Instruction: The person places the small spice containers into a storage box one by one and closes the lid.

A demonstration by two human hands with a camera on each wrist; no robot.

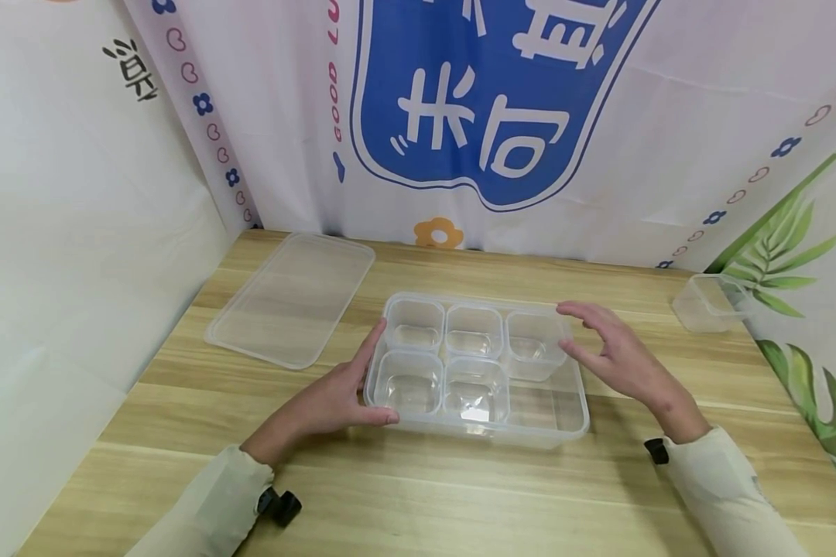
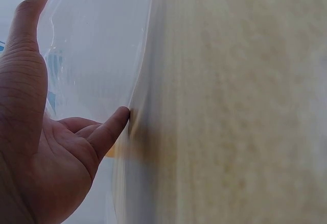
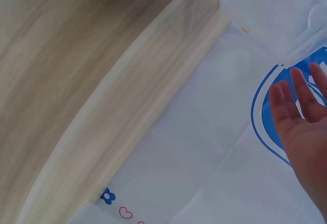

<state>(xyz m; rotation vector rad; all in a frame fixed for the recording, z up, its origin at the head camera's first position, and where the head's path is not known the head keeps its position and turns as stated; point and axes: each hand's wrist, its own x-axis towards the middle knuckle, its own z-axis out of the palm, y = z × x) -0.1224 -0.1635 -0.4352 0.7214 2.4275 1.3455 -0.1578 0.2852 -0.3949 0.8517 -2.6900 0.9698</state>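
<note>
Mid-frame, left hand (image 1: 336, 396) touches left end of tray (image 1: 545, 410), fingers extended; right hand (image 1: 618, 354), unclenched, beside tray's upper-right cup (image 1: 532, 367).

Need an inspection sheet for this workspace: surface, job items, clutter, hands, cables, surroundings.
Surface: wood-grain table.
Tray: holds five cups, three in the far row, two in the near row.
Loose cup: on the table, far right.
Lid: off the tray, lying flat to its left.
Clutter: nothing seen.
Left hand: touches the tray's left end, thumb at the near rim.
Right hand: beside the far-right cup; contact unclear.
Cables: nothing seen.
Surroundings: printed cloth behind.
</note>
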